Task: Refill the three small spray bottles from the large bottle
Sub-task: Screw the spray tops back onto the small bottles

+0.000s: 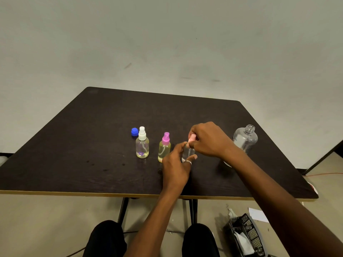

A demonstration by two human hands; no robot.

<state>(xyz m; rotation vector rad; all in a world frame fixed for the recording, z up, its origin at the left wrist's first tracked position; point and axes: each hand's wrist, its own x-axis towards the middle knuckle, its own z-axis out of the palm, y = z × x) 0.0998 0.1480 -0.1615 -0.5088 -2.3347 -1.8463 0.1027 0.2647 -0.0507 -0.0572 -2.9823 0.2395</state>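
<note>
Head view looks down on a dark table (111,127) with a pale strip along its near edge. Around the middle of the table, three small spray bottles stand in a row running left to right.

The white-topped spray bottle (142,145) is on the left, upright and filled with yellowish liquid. It has a purple print low on its front that is too small to read. Just beside it stands the magenta-topped spray bottle (164,149), also yellowish and upright.

The third small spray bottle (187,153) is a clear one at the right end of the row, and both hands are on it. The left hand (176,166) wraps its fingers and thumb round the body, with a ring (188,162) on one finger. The right hand (207,140) comes in from above and pinches the pale pink sprayer top (192,137). The fingers hide how full this bottle is.

The large bottle (245,139) stands near the right edge, clear, with its neck uncapped. A dark scrap of label lettering shows on its left side, mostly behind the right wrist, and cannot be read. A blue cap (134,131) lies behind the white-topped bottle, toward the far edge.

A few dark wet spots (105,170) lie toward the near left part of the table. On the floor at the lower right stands a mesh basket (248,236).
</note>
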